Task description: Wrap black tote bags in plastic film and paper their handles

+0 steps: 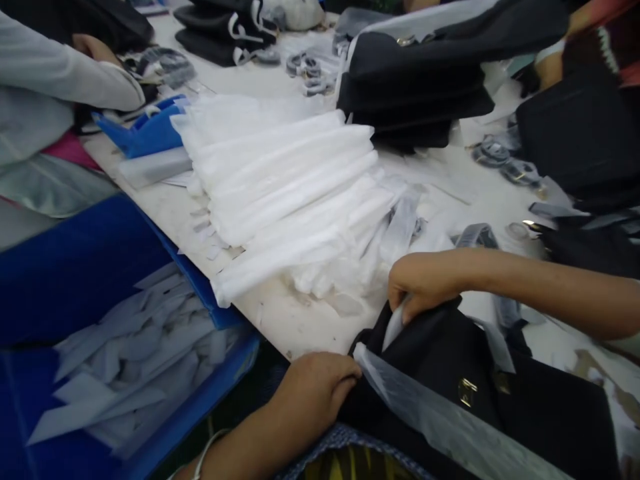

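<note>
A black handbag [555, 407] with a small gold clasp lies on its side in front of me at the lower right. A strip of translucent wrapping [440, 413] runs along it. My left hand [323, 380], a bangle at its wrist, pinches the near corner of the bag. My right hand [425, 283] reaches over from the right, closed at the bag's opening, its fingertips partly hidden inside beside something whitish. Just beyond both hands lies a broad pile of folded white wrapping [290, 180].
Left and below the table [280, 327] stands a blue bin [75, 267] of white paper scraps [135, 360]. Stacked black bags [415, 80] and wrapped straps [493, 152] lie farther back. A co-worker's sleeve [65, 67] is at upper left, another person at upper right.
</note>
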`<state>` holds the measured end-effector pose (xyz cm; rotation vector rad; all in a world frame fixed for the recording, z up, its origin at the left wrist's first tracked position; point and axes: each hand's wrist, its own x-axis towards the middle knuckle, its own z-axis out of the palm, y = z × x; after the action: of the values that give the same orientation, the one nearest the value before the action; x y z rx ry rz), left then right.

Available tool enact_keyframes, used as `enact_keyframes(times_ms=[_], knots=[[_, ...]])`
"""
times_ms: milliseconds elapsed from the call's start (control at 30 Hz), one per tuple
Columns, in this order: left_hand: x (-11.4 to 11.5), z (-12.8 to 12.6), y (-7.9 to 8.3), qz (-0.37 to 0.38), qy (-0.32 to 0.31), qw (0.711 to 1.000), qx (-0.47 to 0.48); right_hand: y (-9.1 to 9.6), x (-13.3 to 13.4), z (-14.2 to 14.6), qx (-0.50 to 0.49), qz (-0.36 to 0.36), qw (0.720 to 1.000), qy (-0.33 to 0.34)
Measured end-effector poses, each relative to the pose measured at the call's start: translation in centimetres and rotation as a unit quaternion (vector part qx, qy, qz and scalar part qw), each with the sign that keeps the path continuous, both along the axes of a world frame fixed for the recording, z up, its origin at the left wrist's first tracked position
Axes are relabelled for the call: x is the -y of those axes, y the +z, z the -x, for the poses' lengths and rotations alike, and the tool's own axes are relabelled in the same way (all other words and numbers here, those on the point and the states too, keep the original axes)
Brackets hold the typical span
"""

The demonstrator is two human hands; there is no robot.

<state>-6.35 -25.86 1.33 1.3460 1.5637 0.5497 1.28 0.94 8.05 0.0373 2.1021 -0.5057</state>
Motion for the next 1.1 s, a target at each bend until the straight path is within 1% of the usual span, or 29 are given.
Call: enact_keyframes(times_ms=[100, 167, 233, 333, 433, 533, 633, 733, 800, 867, 1000, 1100], knots=[[-0.9, -0.1, -0.1, 0.013, -0.011, 0.999, 0.047, -0.8, 0.4, 0.1, 0.006, 0.073, 0.997, 0.001], [-1.2, -0.1, -0.2, 0.01, -0.002, 0.996, 0.093, -1.5, 0.8, -0.2, 0.028, 0.137, 0.99, -0.019], [-1.3, -0.1, -0.3, 0.013, 0.01, 0.993, 0.116, -2.1, 1.4, -0.6, 0.043, 0.195, 0.979, -0.047], [-1.1, -0.3, -0.2, 0.031, 0.021, 0.993, 0.115, -2.8, 2.7, -1.3, 0.038, 0.234, 0.967, -0.091], [-0.8, -0.5, 0.0, 0.045, 0.039, 0.994, 0.096, -2.7, 4.0, -1.7, 0.028, 0.246, 0.961, -0.124], [-0.7, -0.5, 0.3, 0.05, 0.054, 0.993, 0.088, -2.0, 4.3, -1.7, -0.004, 0.24, 0.966, -0.1], [-0.4, 0.2, 0.5, 0.041, 0.046, 0.995, 0.081, -1.2, 3.1, -2.0, -0.032, 0.195, 0.977, -0.084], [0.3, 1.4, 0.8, 0.049, 0.026, 0.996, 0.068, -0.7, 1.0, -2.7, -0.041, 0.154, 0.981, -0.109], [0.8, 2.2, 0.9, 0.06, 0.008, 0.997, 0.056, -0.5, -0.2, -3.2, -0.045, 0.147, 0.98, -0.124], [1.3, 3.0, 1.0, 0.066, -0.009, 0.997, 0.038, -0.3, -1.1, -3.6, -0.045, 0.155, 0.978, -0.135], [1.8, 3.9, 1.1, 0.07, -0.042, 0.997, 0.007, 0.1, -1.5, -4.2, -0.044, 0.171, 0.972, -0.153], [1.8, 3.9, 1.1, 0.062, -0.058, 0.995, -0.055, 0.5, -1.0, -4.9, -0.087, 0.156, 0.973, -0.144]])
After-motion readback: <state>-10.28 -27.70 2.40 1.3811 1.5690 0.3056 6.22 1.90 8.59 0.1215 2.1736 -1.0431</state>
